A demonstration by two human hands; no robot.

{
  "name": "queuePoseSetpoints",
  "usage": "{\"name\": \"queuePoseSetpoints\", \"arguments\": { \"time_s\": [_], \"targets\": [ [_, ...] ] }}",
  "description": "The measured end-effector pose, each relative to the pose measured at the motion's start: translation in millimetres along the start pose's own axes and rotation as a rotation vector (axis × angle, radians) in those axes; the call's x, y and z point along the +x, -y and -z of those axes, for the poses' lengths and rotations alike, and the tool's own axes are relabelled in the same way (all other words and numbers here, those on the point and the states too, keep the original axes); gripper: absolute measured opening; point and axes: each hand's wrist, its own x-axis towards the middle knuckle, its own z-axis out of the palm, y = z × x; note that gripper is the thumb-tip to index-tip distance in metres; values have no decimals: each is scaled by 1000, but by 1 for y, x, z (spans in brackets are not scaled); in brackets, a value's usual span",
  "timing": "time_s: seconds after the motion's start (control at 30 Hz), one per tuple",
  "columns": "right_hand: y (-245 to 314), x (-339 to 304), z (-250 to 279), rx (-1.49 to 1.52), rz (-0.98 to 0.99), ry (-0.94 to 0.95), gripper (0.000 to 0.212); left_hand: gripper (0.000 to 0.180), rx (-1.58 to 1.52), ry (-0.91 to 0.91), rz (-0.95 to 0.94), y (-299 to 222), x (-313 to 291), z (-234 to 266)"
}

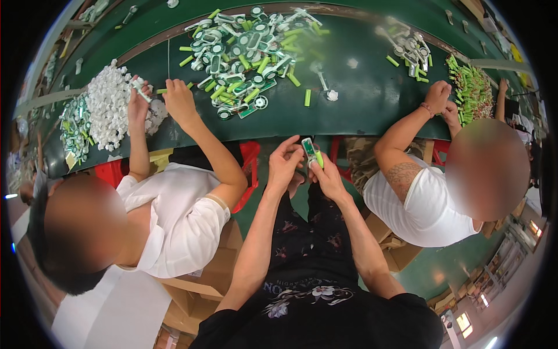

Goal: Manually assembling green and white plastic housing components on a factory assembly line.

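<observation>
Just short of the dark-green surface (372, 107), left hand (283, 166) is steadying a white oblong plastic casing with green board (308, 147), long axis running near-far; right hand (329, 179) is holding a lime-green cylinder (319, 159) along its right side.

1. The device (308, 149) you hold looks like smooth plastic.
2. Before you, the worktop (360, 110) is smooth, with a faint sheen.
3. Your trousers (288, 247) are matt cloth.
4. Beside you, the box (225, 259) is matt cardboard; the stool (250, 171), shiny plastic.
</observation>
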Motion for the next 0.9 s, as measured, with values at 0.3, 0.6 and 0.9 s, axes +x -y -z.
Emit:
{"name": "queuePoseSetpoints", "arguments": {
  "time_s": [0.3, 0.6, 0.9],
  "targets": [
    [44, -2, -12, -710, 828, -693, 41, 39, 29, -133, 80, 17, -19, 30],
    [2, 0, -40, 70, 188, -312, 34, 33, 98, -150, 104, 34, -32, 32],
    [16, -28, -20, -105, 158, -175, 46, 28, 157, 4, -54, -28, -28, -11]
  ]
}}
